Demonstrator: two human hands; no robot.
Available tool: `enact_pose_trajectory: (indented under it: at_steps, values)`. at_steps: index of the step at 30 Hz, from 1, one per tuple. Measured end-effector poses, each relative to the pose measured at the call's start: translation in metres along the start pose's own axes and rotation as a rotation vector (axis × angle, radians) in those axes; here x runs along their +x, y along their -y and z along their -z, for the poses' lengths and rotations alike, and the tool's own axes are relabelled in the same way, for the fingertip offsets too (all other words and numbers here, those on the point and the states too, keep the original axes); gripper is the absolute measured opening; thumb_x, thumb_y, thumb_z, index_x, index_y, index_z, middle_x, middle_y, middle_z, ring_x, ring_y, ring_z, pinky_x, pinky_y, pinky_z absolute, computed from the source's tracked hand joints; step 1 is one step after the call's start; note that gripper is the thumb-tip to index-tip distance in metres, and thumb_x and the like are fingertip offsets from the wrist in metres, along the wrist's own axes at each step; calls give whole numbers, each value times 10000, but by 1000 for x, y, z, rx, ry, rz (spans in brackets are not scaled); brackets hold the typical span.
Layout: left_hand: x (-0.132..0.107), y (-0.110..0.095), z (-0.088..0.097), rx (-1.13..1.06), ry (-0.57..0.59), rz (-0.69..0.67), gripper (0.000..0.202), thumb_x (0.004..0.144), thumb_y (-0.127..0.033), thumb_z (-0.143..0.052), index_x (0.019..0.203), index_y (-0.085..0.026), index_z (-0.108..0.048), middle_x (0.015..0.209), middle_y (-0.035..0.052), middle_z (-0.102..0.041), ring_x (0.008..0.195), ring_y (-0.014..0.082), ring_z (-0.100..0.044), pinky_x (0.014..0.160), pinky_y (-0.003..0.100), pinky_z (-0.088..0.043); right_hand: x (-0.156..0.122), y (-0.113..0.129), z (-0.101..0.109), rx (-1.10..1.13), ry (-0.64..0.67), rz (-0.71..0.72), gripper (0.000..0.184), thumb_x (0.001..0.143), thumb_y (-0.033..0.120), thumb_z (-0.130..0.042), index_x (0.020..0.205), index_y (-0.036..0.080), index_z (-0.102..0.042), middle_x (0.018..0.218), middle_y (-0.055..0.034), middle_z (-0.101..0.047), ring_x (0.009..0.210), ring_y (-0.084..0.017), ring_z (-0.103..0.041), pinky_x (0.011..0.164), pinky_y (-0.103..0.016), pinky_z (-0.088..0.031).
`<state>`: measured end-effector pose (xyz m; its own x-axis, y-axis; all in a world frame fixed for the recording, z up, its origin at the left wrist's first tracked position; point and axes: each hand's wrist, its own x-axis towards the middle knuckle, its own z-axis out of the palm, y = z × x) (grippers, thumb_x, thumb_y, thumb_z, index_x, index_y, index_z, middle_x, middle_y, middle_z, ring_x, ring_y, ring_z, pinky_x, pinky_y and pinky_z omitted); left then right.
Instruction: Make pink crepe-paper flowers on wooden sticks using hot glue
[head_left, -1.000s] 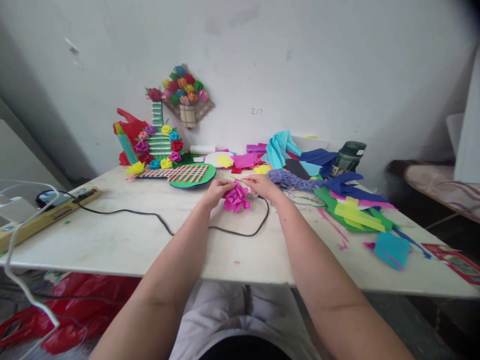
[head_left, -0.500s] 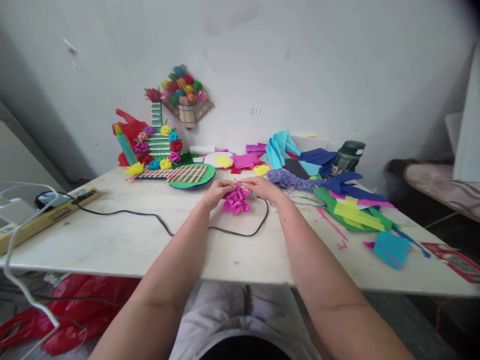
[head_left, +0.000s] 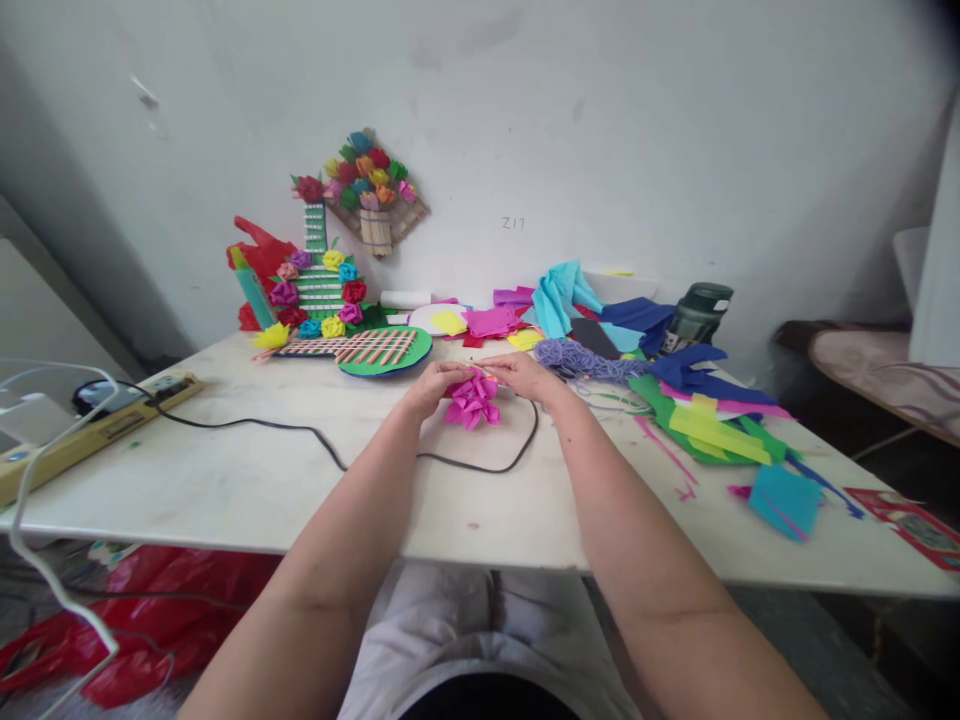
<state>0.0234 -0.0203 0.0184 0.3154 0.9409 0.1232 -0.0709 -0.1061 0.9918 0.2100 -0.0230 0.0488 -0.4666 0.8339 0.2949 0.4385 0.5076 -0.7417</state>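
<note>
A magenta paper flower (head_left: 473,402) is held just above the table, with its petals facing me. My left hand (head_left: 438,386) grips it from the left, fingers closed at its upper edge. From the right, my right hand (head_left: 523,374) pinches the top of the same flower, where a small bit of yellow shows. The fingertips of both hands nearly meet behind the petals and are partly hidden. A black cord (head_left: 480,466) loops across the white table (head_left: 495,520) below the flower.
Paper-flower crafts (head_left: 321,285) and a green, stick-covered board (head_left: 386,350) stand back left. Purple yarn (head_left: 592,362), coloured paper (head_left: 712,425) and a dark bottle (head_left: 697,315) lie or stand to the right. A yellow power strip (head_left: 112,430) sits at the left edge.
Almost nothing differs. The camera view has shifted very slightly, and both hands stay on the flower with only tiny finger movement.
</note>
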Motion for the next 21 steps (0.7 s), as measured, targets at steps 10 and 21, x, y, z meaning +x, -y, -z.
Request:
enact_pose_trajectory:
  at_steps: [10, 21]
  values:
    - [-2, -4, -2, -120, -18, -1, 237, 538, -260, -715, 696, -84, -727, 602, 73, -655, 516, 123, -526, 517, 247, -369, 3, -9, -4, -86, -20, 68, 316, 839, 219, -504, 1098, 218, -687, 1113, -34, -690, 1050, -173, -619, 919, -306, -470]
    - [0, -3, -4, -227, -79, -9, 170, 553, -248, -672, 634, -99, -690, 588, 65, -650, 524, 131, -528, 521, 254, -369, 5, -14, -5, -309, -74, 127, 311, 831, 235, -547, 1107, 282, -681, 1133, -17, -673, 1059, -217, -629, 944, -343, -466]
